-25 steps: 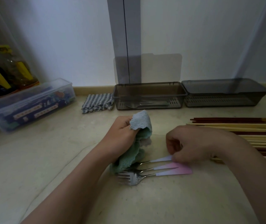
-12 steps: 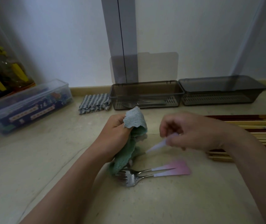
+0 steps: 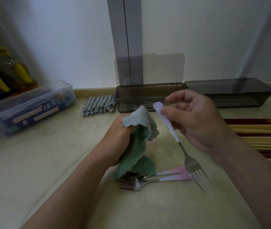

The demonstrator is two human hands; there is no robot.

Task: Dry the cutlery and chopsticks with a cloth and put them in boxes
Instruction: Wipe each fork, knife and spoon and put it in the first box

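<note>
Fork (image 3: 181, 147) now aloft in right hand (image 3: 195, 119), off counter (image 3: 65, 162)

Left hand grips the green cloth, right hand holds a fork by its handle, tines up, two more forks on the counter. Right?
Not quite: the head view shows the fork with tines pointing down toward the counter. The rest holds: left hand grips the green cloth, right hand holds the handle, two more forks lie on the counter.
</note>
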